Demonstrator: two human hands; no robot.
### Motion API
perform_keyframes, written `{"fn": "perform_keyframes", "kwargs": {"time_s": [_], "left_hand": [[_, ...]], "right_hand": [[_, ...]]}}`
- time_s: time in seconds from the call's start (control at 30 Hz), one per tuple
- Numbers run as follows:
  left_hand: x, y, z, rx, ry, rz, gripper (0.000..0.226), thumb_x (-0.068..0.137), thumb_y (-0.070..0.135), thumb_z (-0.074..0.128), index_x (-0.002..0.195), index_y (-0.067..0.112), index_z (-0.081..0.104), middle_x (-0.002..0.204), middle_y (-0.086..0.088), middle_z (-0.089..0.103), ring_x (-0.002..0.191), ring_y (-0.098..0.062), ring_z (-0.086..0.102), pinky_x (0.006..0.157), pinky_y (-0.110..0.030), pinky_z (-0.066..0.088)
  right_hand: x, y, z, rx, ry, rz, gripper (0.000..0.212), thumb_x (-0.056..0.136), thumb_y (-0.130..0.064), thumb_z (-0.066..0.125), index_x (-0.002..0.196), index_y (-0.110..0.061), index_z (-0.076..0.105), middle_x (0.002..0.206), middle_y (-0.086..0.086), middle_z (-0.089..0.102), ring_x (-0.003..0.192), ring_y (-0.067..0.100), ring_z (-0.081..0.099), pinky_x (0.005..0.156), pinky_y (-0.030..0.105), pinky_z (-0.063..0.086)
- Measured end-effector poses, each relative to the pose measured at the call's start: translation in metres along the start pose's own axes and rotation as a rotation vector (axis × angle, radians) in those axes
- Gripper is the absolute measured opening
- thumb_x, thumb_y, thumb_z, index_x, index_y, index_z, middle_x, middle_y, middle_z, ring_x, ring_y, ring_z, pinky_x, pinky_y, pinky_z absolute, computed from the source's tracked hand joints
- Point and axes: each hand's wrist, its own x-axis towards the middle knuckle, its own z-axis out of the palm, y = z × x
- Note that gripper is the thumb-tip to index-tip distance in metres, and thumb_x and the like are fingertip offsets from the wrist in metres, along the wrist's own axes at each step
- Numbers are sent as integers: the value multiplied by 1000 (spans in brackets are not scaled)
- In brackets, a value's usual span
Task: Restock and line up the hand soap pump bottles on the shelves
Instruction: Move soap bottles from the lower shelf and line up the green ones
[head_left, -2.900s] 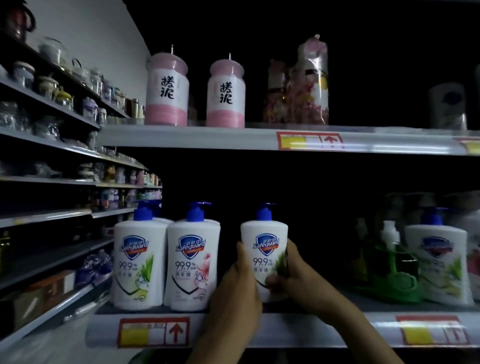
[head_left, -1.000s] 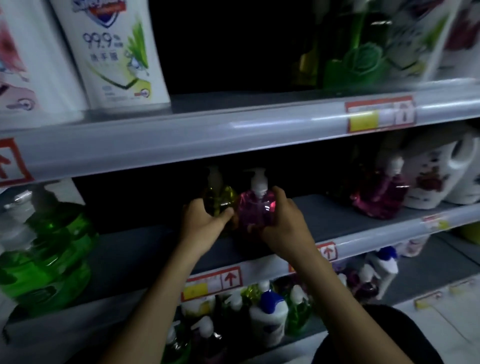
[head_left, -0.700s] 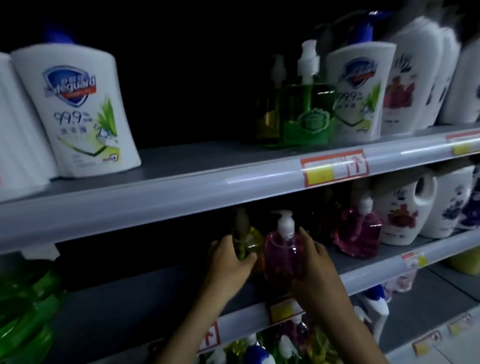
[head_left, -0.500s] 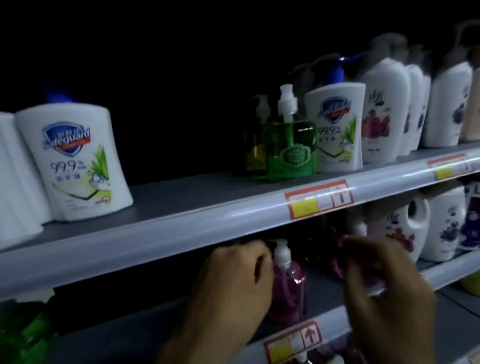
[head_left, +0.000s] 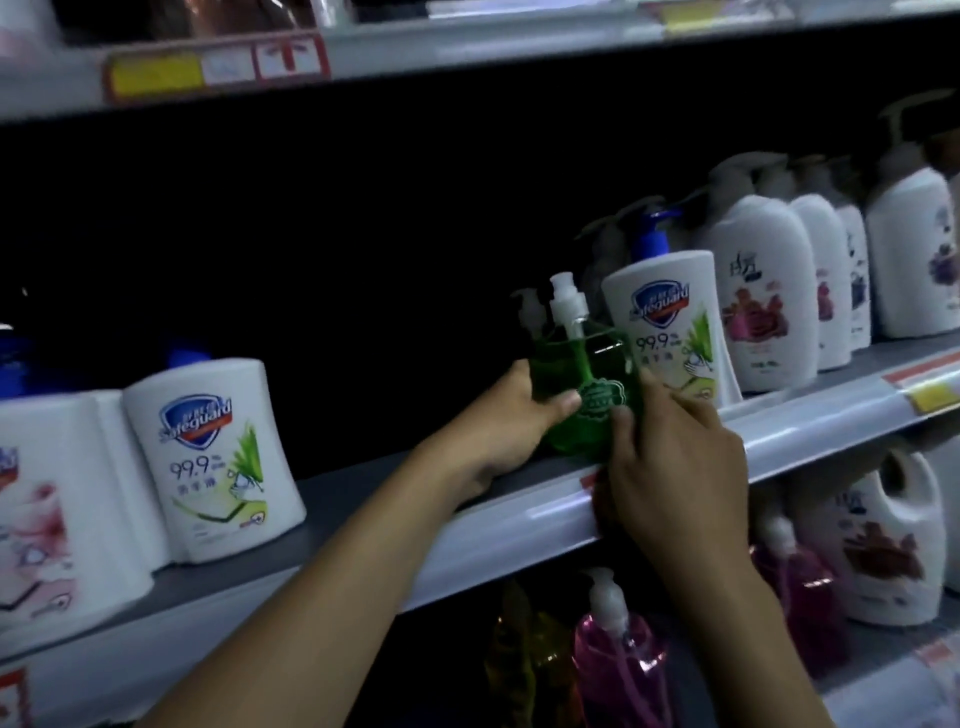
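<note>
The green bottle (head_left: 597, 374) you hold is see-through, with a white pump and a dark green badge. Beside it, the white bottle (head_left: 670, 332) has a blue pump, a blue shield and green leaves. Below, the pink bottle (head_left: 618, 670) has a white pump. The price tag (head_left: 156, 75) is yellow.

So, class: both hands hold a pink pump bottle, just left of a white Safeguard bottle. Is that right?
Not quite: the left hand and right hand hold a green bottle, not a pink one. The head view shows it. The rest holds: it is a pump bottle, just left of the white Safeguard bottle.
</note>
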Motion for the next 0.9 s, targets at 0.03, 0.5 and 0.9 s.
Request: {"fn": "perform_keyframes", "kwargs": {"time_s": [0.03, 0.5, 0.9], "left_hand": [[2, -2, 1, 55, 19, 9, 34, 95, 23, 57, 127, 15, 47, 118, -6, 64, 108, -20, 62, 101, -43, 46], [-96, 27, -15, 310, 391, 598, 63, 89, 48, 51, 146, 37, 27, 133, 32, 41, 120, 20, 38, 91, -1, 37], [-236, -93, -25, 281, 523, 484, 63, 97, 42, 46, 150, 19, 21, 149, 17, 30, 140, -6, 31, 111, -27, 32]], "right_hand": [[2, 1, 3, 46, 17, 18, 44, 97, -28, 44, 138, -12, 49, 126, 13, 63, 123, 30, 50, 94, 40, 41], [-33, -23, -44, 946, 214, 38, 46, 72, -36, 75, 117, -35, 68, 109, -23, 69, 101, -11, 63, 79, 5, 49], [-170, -36, -18, 784, -142, -249, 64, 84, -26, 65, 143, -23, 42, 119, -5, 47, 111, 13, 55, 90, 19, 47]]}}
